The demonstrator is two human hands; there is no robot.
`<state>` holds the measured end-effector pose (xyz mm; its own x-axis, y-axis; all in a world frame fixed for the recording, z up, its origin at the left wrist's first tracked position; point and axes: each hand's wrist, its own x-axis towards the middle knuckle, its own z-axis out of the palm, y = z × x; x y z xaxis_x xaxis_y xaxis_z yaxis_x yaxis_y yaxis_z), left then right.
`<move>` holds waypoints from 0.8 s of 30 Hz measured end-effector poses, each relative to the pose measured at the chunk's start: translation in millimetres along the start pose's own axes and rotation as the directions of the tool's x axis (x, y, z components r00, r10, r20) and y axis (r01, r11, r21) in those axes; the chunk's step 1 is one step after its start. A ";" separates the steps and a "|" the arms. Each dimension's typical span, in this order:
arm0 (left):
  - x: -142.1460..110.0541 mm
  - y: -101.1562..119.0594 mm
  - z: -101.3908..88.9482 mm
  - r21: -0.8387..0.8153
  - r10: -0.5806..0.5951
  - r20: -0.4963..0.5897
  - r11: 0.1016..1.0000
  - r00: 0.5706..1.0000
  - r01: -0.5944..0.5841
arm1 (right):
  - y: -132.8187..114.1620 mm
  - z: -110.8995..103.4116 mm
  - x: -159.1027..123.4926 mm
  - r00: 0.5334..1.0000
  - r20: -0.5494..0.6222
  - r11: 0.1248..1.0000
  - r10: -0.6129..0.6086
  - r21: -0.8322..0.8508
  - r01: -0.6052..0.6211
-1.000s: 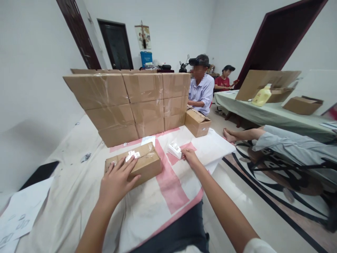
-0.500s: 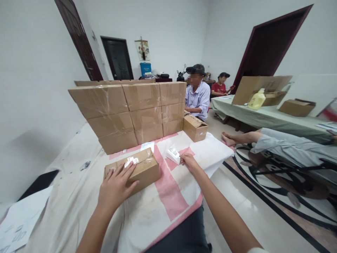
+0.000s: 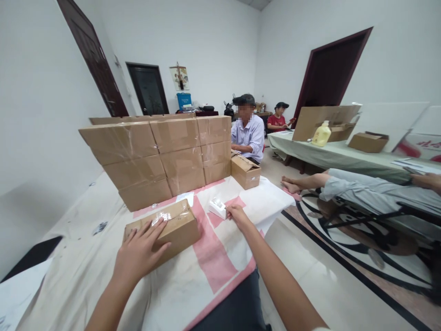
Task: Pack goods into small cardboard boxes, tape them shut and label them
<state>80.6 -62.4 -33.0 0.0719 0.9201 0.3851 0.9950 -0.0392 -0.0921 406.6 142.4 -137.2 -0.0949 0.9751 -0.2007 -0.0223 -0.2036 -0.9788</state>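
My left hand (image 3: pixel 139 250) lies with fingers spread on top of a closed cardboard box (image 3: pixel 182 233). Shiny clear tape crosses the box's top near my fingertips. To the right, a white tape dispenser (image 3: pixel 217 208) sits on the cloth. My right hand (image 3: pixel 239 216) is closed in a pinch at the dispenser's near right end, where the tape comes off. The strip itself hardly shows between the fingertips. A slip of white paper (image 3: pixel 185 198) lies behind the box.
A wall of stacked taped boxes (image 3: pixel 179 154) stands across the table's back. A loose-flapped box (image 3: pixel 245 172) adjoins its right end. A co-worker (image 3: pixel 251 131) sits behind it. Another person's legs (image 3: pixel 310 180) stretch in from the right. A cloth-covered table (image 3: pixel 310 156) holds a yellow jug (image 3: pixel 321 134).
The view has turned slightly right and up, so everything sits further left and mostly lower. Both hands keep their places on the box and at the dispenser.
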 end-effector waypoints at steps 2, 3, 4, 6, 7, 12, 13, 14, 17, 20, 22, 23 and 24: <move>0.3 0.1 -0.4 0.004 0.000 -0.005 1.000 1.000 0.000 | -0.7 -0.3 -1.7 1.000 0.004 1.000 -0.005 0.002 0.005; 0.5 0.2 -0.7 0.004 -0.003 -0.008 1.000 1.000 0.003 | -0.9 -0.5 -2.6 1.000 0.007 1.000 -0.009 0.004 0.009; 0.7 0.4 -1.0 0.004 -0.007 -0.008 1.000 1.000 0.007 | -1.0 -0.6 -3.5 1.000 0.011 1.000 -0.013 0.006 0.013; 1.2 0.7 -1.4 0.004 -0.010 -0.009 1.000 1.000 0.010 | -1.1 -0.6 -4.8 1.000 0.015 1.000 -0.021 0.009 0.021; 1.4 0.8 -1.5 0.004 -0.009 -0.010 1.000 1.000 0.009 | -1.1 -0.5 -5.2 1.000 0.015 1.000 -0.025 0.010 0.025; 2.0 0.4 -1.5 -0.011 -0.001 -0.026 1.000 1.000 0.001 | 0.8 -0.1 -4.0 0.999 0.021 0.999 -0.037 0.022 0.037; 2.0 0.3 -1.6 -0.014 -0.002 -0.028 1.000 1.000 0.002 | 1.3 -0.2 -3.3 0.999 0.023 0.999 -0.037 0.025 0.037; 1.8 0.4 -2.0 -0.016 -0.001 -0.027 1.000 1.000 0.001 | 1.8 -0.3 -2.7 0.999 0.027 0.999 -0.036 0.029 0.036; 1.4 1.2 -4.1 -0.011 0.000 -0.021 1.000 1.000 0.000 | 2.4 -0.9 -1.7 0.999 0.040 0.999 -0.035 0.036 0.033; 1.1 3.0 -7.1 0.003 0.000 -0.003 1.000 1.000 0.000 | 1.4 -3.0 -3.8 0.997 0.065 0.999 -0.039 0.038 0.037; 0.9 4.0 -8.5 0.008 -0.003 0.013 1.000 1.000 0.003 | 0.2 -5.2 -6.7 0.995 0.090 0.998 -0.050 0.039 0.047; 0.9 4.3 -8.8 0.008 -0.006 0.018 1.000 1.000 0.006 | -0.3 -6.3 -8.3 0.993 0.102 0.998 -0.057 0.040 0.054; 0.8 4.5 -8.8 0.006 -0.010 0.018 1.000 1.000 0.010 | -0.6 -7.5 -9.7 0.991 0.114 0.997 -0.065 0.039 0.061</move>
<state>85.7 -65.2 -25.1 0.0603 0.9274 0.3692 0.9952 -0.0275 -0.0934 415.0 133.7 -135.0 -0.2059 0.9699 -0.1301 -0.0668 -0.1466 -0.9869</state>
